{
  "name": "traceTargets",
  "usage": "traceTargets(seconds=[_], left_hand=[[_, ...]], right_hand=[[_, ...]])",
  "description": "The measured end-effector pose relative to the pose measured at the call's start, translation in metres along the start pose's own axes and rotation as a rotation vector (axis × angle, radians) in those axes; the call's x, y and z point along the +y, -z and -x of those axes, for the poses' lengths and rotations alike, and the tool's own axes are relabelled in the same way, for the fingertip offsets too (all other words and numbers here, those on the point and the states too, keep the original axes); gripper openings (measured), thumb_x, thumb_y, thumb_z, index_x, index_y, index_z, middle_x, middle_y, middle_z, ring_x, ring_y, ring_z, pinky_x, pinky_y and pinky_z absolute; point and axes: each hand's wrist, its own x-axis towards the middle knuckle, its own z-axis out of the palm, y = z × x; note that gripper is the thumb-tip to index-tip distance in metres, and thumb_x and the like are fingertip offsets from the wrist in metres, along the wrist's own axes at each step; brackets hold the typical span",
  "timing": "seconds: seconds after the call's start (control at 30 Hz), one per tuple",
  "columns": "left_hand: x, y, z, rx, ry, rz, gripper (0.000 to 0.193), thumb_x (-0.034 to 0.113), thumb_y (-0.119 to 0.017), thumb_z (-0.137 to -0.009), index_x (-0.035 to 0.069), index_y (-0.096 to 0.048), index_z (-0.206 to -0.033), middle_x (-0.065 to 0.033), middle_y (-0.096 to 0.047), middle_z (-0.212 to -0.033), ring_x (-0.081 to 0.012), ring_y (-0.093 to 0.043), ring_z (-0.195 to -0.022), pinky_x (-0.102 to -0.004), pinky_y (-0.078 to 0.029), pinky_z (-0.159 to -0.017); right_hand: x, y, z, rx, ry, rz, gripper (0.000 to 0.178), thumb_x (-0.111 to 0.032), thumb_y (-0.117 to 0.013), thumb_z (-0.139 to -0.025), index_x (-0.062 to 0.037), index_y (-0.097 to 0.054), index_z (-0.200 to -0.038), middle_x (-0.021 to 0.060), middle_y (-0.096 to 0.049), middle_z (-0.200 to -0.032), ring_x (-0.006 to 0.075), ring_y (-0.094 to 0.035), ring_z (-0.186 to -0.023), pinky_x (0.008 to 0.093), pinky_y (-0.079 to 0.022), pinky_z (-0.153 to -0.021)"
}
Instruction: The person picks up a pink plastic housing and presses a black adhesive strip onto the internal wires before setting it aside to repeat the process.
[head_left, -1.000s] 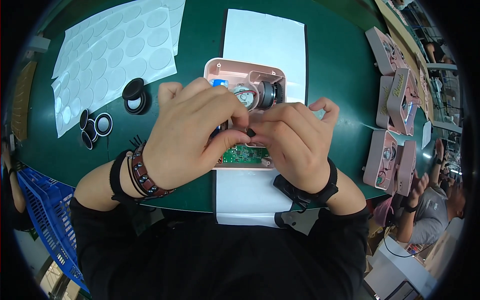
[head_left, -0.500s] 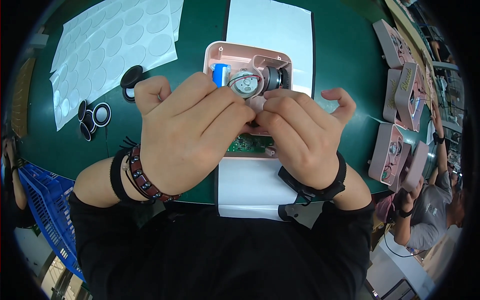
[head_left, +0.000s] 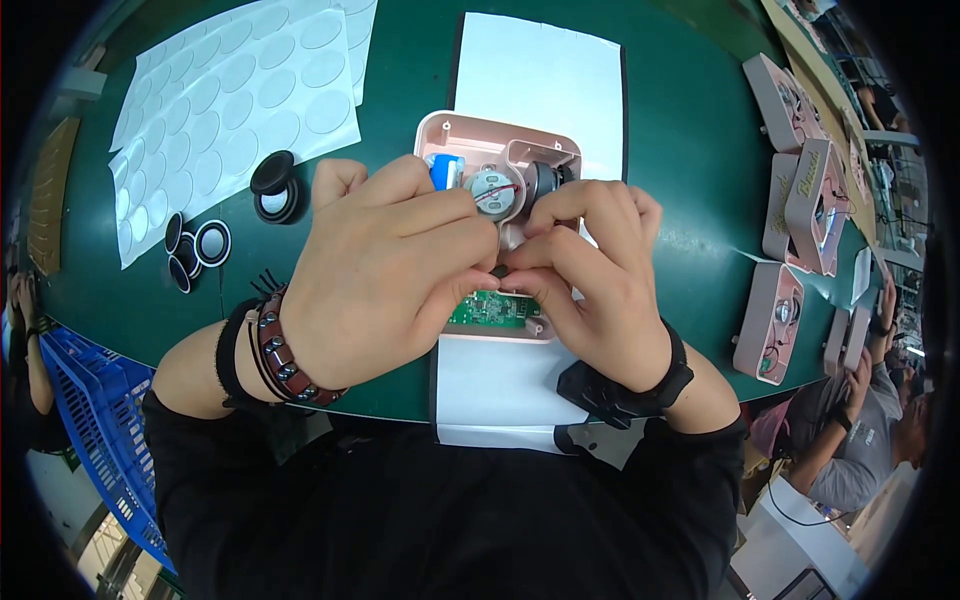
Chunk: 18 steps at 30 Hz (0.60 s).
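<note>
in the head view i have the left hand (head_left: 385, 275) and right hand (head_left: 595, 285), fingertips clamped on a small black piece (head_left: 501, 271) between them, over the pink housing (head_left: 490, 131); a green circuit board (head_left: 490, 310) lies near.

Blue crate (head_left: 98, 418) lower left; grey-shirted person (head_left: 855, 458) right.
</note>
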Motion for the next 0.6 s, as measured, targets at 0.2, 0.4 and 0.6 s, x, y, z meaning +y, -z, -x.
traceTargets(seconds=[0.2, 0.4, 0.6], left_hand=[[-0.006, 0.001, -0.004, -0.107, 0.073, 0.102, 0.010, 0.017, -0.073, -0.078, 0.013, -0.063, -0.077, 0.0037, -0.058, -0.075, -0.0171, -0.048, -0.077, -0.0342, -0.027, -0.075], [-0.014, 0.005, -0.006, -0.166, 0.070, 0.164, 0.009, 0.017, -0.070, -0.080, 0.014, -0.061, -0.078, 0.0034, -0.056, -0.073, -0.0179, -0.050, -0.078, -0.0360, -0.028, -0.075], [-0.010, -0.003, -0.008, -0.150, 0.005, 0.100, 0.008, 0.011, -0.068, -0.077, 0.012, -0.061, -0.081, 0.0009, -0.054, -0.077, -0.0195, -0.049, -0.079, -0.0355, -0.029, -0.073]], right_hand=[[0.006, -0.002, -0.002, -0.070, -0.053, -0.163, 0.015, -0.013, -0.075, -0.072, -0.0115, -0.065, -0.082, 0.0053, -0.051, -0.104, 0.0235, -0.048, -0.098, 0.0374, -0.031, -0.088], [0.006, -0.003, -0.004, -0.084, -0.075, -0.205, 0.014, -0.011, -0.074, -0.072, -0.0104, -0.064, -0.081, 0.0086, -0.049, -0.108, 0.0255, -0.047, -0.101, 0.0374, -0.031, -0.090], [0.001, -0.001, -0.004, -0.097, -0.130, -0.211, 0.015, -0.006, -0.074, -0.070, -0.0086, -0.063, -0.079, 0.0088, -0.048, -0.107, 0.0261, -0.046, -0.102, 0.0380, -0.033, -0.090]])
